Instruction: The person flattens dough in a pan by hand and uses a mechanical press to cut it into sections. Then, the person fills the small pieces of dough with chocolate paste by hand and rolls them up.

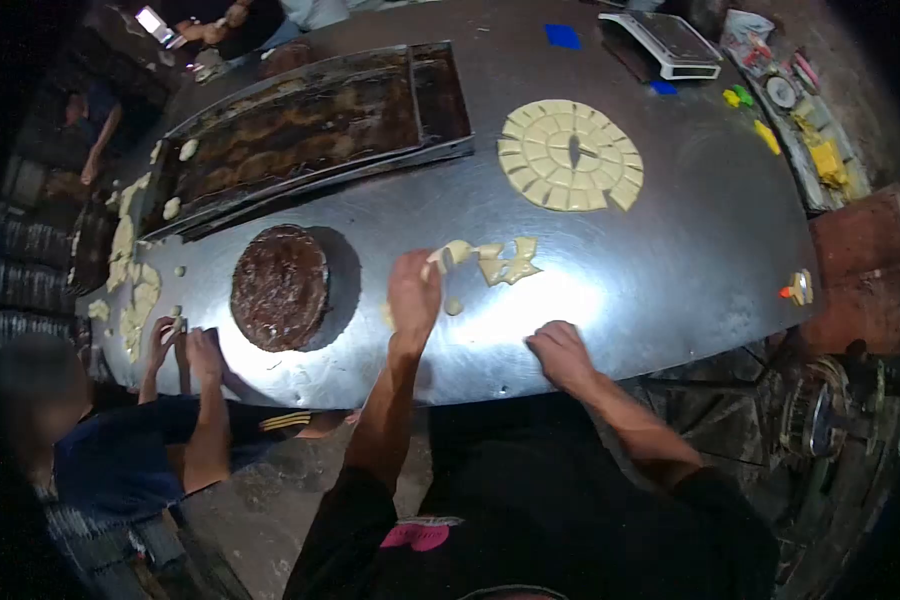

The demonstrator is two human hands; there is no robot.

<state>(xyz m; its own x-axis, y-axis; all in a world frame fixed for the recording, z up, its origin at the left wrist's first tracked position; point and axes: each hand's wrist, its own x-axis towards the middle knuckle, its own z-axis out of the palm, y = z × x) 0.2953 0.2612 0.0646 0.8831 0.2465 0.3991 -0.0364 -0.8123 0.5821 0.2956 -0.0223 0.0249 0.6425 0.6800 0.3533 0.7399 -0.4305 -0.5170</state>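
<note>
My left hand (415,292) is closed on a pale strip of dough (454,253) above the metal table. Right of it, thin dough scraps (508,262) lie on the steel, and a small dough ball (454,306) sits just beside the hand. My right hand (562,354) rests near the table's front edge, its fingers curled down; whether they hold anything is hidden. Farther back lies a flat round of dough (560,160), cut into many pieces, with a slit at its centre. A round dark brown mass (281,288) stands left of my left hand.
Large dark baking trays (300,125) lie at the back left. A co-worker's hands (203,355) handle dough at the left, near more dough (138,300). A scale (670,45) and a long bin (805,130) with tools stand at the back right.
</note>
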